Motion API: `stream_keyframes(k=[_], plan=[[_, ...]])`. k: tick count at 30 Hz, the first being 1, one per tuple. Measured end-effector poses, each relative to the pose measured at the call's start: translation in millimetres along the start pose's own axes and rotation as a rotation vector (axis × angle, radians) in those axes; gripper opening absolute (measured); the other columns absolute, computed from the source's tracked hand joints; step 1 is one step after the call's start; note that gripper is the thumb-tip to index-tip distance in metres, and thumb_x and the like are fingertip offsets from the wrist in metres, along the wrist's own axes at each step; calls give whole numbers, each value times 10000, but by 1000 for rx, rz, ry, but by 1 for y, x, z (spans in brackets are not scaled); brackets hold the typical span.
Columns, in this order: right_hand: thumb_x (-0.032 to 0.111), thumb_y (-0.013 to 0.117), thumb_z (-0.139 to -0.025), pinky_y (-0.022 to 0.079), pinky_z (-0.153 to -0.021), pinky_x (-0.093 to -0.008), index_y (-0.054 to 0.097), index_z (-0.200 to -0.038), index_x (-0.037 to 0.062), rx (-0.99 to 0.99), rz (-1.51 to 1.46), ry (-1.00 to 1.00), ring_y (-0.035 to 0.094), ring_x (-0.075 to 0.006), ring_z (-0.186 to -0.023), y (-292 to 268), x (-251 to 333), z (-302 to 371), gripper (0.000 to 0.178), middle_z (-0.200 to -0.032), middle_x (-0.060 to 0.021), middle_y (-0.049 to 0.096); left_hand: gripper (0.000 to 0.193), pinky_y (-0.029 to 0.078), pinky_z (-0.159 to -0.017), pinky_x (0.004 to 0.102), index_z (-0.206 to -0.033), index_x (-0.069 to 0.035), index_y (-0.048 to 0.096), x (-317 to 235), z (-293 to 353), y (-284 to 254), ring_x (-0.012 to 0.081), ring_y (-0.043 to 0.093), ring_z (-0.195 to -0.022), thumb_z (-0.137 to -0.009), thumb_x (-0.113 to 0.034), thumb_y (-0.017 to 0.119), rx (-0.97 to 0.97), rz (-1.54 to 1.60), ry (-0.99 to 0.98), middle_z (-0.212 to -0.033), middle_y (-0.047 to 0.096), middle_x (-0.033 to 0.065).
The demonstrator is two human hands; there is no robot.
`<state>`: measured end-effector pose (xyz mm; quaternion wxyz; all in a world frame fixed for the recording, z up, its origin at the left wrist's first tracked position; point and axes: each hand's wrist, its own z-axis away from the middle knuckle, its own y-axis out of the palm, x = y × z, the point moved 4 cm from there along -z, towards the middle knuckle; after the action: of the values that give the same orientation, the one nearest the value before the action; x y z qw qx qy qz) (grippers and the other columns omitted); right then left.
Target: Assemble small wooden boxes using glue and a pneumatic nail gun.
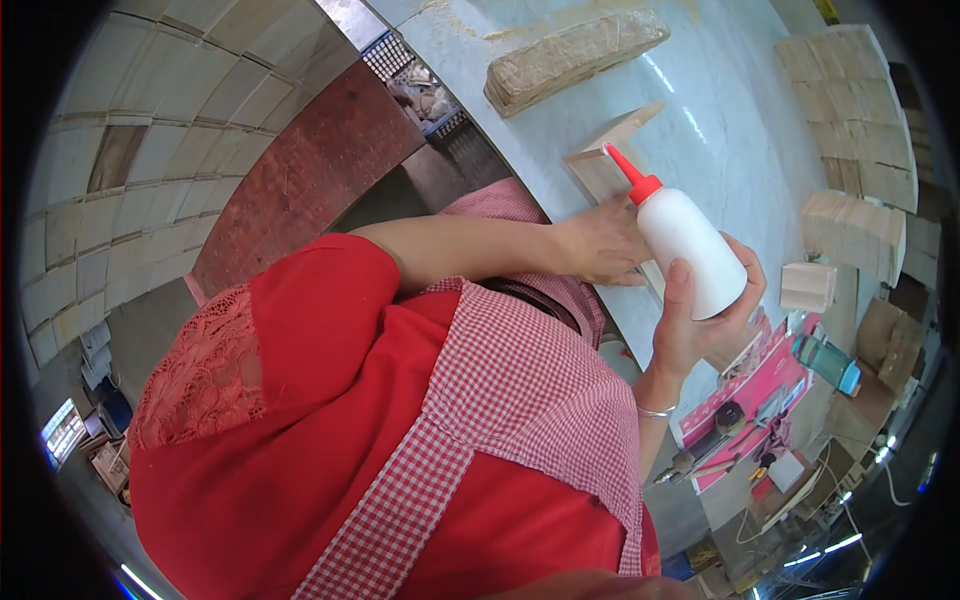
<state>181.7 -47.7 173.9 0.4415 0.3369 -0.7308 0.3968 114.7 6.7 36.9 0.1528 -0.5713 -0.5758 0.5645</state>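
Right hand [700,320] has its fingers wrapped around a white glue bottle [690,250], red nozzle aimed at the wooden piece [610,160] on the pale blue worktop [720,110]. Left hand [600,240] lies flat, fingers spread, pinning that piece down. Farther out: a wrapped bundle of wood strips [575,58], stacked wooden blocks [860,120].

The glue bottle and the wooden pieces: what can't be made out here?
- Head view: the right hand wraps the glue bottle, hiding its base.
- The left hand covers part of the wooden piece.
- No glue visible at the red nozzle: too small to tell.
- The tools on the pink tray are too small.
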Motion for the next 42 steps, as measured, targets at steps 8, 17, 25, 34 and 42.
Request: stream_keyframes(k=[8, 17, 25, 34, 42], plan=[[146, 800, -821, 523, -874, -325, 461, -1256, 4, -12, 198, -199, 603, -208, -1027, -2, 2, -17, 570, -1180, -133, 573, 660, 139, -1170, 607, -1413, -102, 477, -7, 1, -22, 345, 274, -1447, -925, -543, 529, -24, -66, 34, -1479, 438, 154], [147, 803, -828, 524, -850, -326, 529, -1187, 3, -130, 230, -246, 596, -193, -999, 1, -2, -45, 475, -1132, -108, 579, 667, 111, -1180, 604, -1426, -100, 482, -8, 5, -19, 357, 238, -1471, -924, -535, 529, -21, -91, 43, -1534, 381, 164], [140, 820, -793, 517, -831, -324, 519, -1190, 1, -108, 185, -163, 590, -197, -985, -1, 3, -43, 518, -1125, -104, 562, 675, 124, -1177, 603, -1434, -109, 475, -10, 4, -21, 359, 240, -1470, -919, -540, 537, 18, -115, 31, -1529, 385, 166], [239, 776, -821, 528, -826, -351, 542, -1192, 1, -380, 7, 65, 584, -200, -1010, -93, 3, 0, 498, -1166, -103, 556, 803, 189, -1156, 604, -1438, -139, 475, 5, -21, -19, 341, 302, -1442, -824, -639, 612, 141, -200, 76, -1505, 425, 126], [368, 757, -827, 525, -839, -384, 552, -1209, -8, -700, 163, 110, 597, -222, -982, -212, 1, 85, 574, -1132, -109, 587, 734, 233, -1149, 588, -1463, -190, 436, 45, -28, -41, 273, 322, -1437, -856, -555, 628, 194, -247, 195, -1519, 404, 96]])
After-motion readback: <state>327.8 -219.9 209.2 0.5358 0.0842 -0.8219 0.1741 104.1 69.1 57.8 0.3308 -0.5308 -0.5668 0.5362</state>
